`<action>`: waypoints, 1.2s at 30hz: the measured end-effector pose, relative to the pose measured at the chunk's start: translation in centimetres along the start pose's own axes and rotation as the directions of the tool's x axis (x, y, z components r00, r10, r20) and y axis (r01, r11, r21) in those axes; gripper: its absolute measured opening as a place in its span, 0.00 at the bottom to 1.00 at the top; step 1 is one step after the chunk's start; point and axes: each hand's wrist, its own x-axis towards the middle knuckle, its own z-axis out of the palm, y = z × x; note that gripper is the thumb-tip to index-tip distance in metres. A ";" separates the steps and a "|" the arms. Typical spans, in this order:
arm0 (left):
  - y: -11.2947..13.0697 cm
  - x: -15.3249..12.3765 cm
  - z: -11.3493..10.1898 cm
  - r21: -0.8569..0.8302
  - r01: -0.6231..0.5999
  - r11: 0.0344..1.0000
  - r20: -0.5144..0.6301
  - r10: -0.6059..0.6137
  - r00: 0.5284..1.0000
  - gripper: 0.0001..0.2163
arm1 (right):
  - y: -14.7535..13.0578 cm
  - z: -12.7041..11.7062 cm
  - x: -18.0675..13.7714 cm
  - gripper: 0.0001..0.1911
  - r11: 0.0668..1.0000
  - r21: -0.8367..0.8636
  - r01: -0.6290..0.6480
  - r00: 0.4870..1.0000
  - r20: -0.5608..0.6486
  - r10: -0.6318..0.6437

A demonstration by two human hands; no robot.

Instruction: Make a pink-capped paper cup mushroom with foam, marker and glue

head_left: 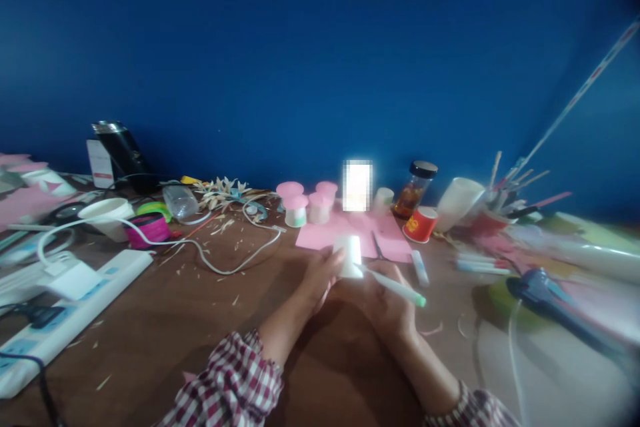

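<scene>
My left hand [323, 275] is closed round the left side of a small white paper cup [353, 257] above the brown table. In my right hand [393, 297] is a marker pen [397, 287] with a pale body and green end; its other end points at the cup's wall. Whether the pen touches the cup I cannot tell. Behind the hands lies a sheet of pink paper [315, 233], with dark scissors [377, 245] on it. A pale pen cap or short marker [420, 268] rests right of the right hand.
Cups with pink round tops [295, 210] stand behind the sheet. A red paper cup [421, 224] and a dark-lidded jar [415, 190] are to the right, near a glue gun [555, 303]. A power strip [115, 287], cables and a dark tumbler [123, 153] occupy the left.
</scene>
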 end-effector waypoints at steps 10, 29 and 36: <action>-0.3 0.3 -0.3 0.052 -0.030 0.998 0.023 0.029 0.999 0.17 | 0.1 0.0 0.0 0.04 0.999 -0.047 -0.005 0.998 0.058 0.008; -0.6 0.4 -0.5 0.057 -0.049 0.997 0.057 0.046 0.997 0.16 | 0.6 0.4 -0.4 0.05 0.998 -0.047 -0.051 0.997 0.062 0.054; -0.6 0.3 -0.5 0.073 -0.042 0.996 0.049 0.039 0.998 0.17 | 1.0 0.6 -0.7 0.05 0.997 -0.051 -0.058 0.996 0.072 0.061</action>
